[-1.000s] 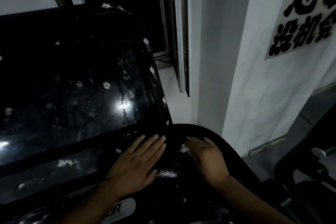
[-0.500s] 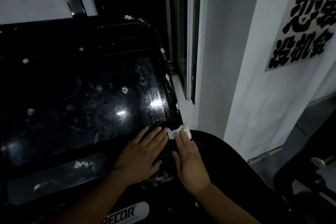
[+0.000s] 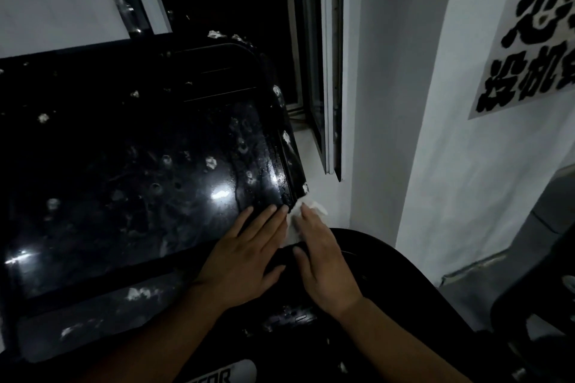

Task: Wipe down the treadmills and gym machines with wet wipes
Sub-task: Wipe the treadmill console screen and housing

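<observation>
A glossy black treadmill console [image 3: 130,171] fills the left of the view, its screen speckled with white bits and wet streaks. My right hand [image 3: 323,261] presses a crumpled white wet wipe [image 3: 298,218] flat against the console's lower right corner, fingers on top of it. My left hand [image 3: 245,255] lies flat beside it on the screen's lower edge, fingers apart, its fingertips touching the wipe's left side. Most of the wipe is hidden under my right fingers.
A white wall [image 3: 466,165] with a black-lettered sign [image 3: 529,50] stands close on the right. A window frame [image 3: 329,71] and sill [image 3: 314,171] sit just behind the console's right edge. A black curved handrail [image 3: 413,283] runs below my right hand.
My right hand has slid the wipe from the handrail up to the console's lower right corner, and more of the wipe shows beyond my fingertips. My left hand has stayed flat on the screen's edge.
</observation>
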The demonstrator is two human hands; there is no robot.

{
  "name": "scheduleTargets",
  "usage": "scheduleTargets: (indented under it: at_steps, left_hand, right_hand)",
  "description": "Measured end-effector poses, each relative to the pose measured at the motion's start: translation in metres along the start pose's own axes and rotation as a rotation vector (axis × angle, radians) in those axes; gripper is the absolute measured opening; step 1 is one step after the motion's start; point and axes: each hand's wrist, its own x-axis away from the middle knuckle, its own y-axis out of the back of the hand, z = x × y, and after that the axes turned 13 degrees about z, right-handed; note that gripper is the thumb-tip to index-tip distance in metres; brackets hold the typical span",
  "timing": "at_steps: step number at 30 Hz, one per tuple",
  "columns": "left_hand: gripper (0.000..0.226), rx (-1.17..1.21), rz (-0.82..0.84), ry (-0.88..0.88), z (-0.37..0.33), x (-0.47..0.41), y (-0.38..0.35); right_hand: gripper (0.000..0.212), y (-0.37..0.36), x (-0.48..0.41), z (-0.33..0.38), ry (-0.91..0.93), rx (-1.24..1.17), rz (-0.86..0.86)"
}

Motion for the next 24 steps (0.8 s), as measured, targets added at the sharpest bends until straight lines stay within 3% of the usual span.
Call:
scheduleTargets:
  at_steps: [2, 7, 10, 13, 20, 24]
  left_hand:
    - [0.076, -0.013, 0.008, 0.032, 0.004, -0.004, 0.003]
    - [0.079, -0.037, -0.004, 0.074, 0.009, -0.009, 0.002]
    - [0.080, -0.049, 0.005, 0.076, 0.010, -0.009, 0.000]
    - [0.081, -0.042, 0.008, 0.078, 0.009, -0.008, -0.002]
    - [0.083, -0.068, 0.011, 0.084, 0.013, -0.017, 0.002]
    - [0.079, -0.050, -0.015, 0.099, 0.010, -0.019, 0.001]
  right_hand:
    - [0.061, 0.003, -0.006, 0.001, -0.025, -0.085, -0.047]
    - [0.053, 0.008, -0.017, -0.005, 0.079, 0.056, -0.064]
    - [0.064, 0.011, -0.028, -0.002, 0.037, -0.097, -0.057]
    - [0.066, 0.005, -0.027, -0.004, 0.039, -0.035, -0.081]
    - [0.078, 0.014, -0.043, -0.007, 0.057, -0.042, -0.024]
    - [0.084, 0.002, -0.007, -0.015, 0.093, 0.023, 0.035]
